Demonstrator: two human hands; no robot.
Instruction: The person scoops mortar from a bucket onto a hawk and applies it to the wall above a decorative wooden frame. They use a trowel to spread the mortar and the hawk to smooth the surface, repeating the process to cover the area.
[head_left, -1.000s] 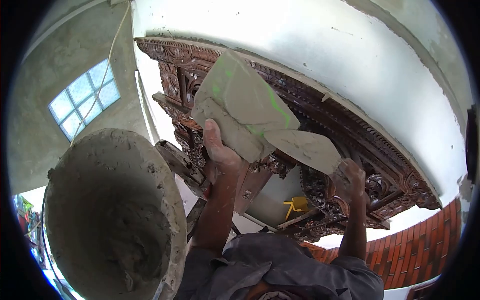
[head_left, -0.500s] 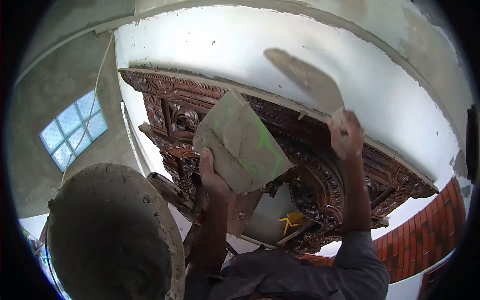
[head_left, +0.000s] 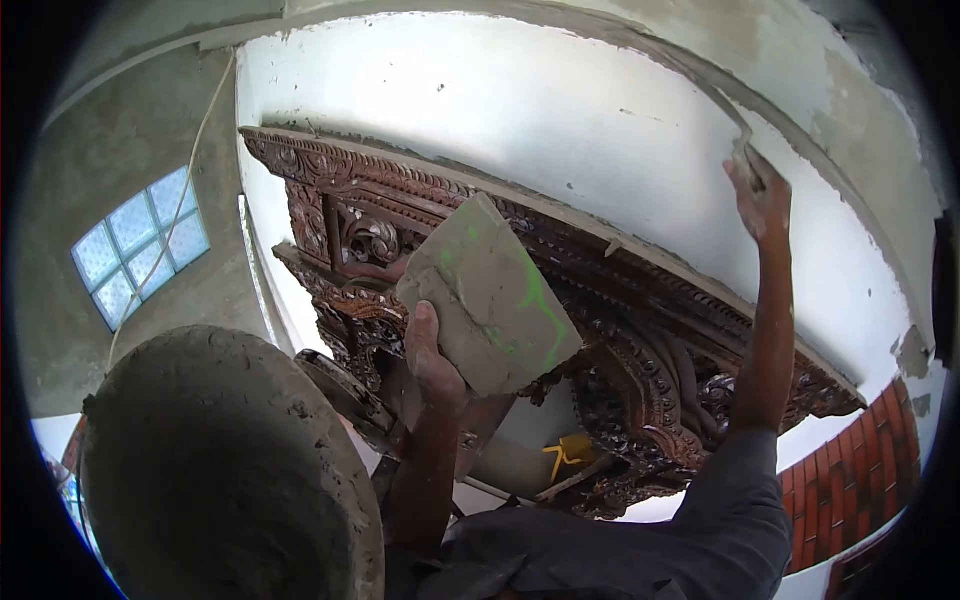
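Observation:
My left hand [head_left: 436,362] grips a flat mortar board [head_left: 515,295], its thumb lying over the near edge. Grey mortar is smeared across the board, and green marks show on its right side. High on the right, my right hand [head_left: 762,198] is closed round the handle of a trowel [head_left: 722,103]. The trowel's blade appears nearly edge-on, right at the grey mortar band [head_left: 640,40] along the top of the white wall [head_left: 520,100].
Dark carved woodwork [head_left: 340,215] spans the wall below the white strip. A large mortar-coated basin [head_left: 352,480] fills the lower left. Beyond it are a glass-block window [head_left: 140,245] and a hanging cord [head_left: 205,125]. Red brick [head_left: 850,490] covers the lower right wall.
My right hand has swung up and to the right, carrying the trowel from over the white wall to the mortar band. The board in my left hand has barely shifted.

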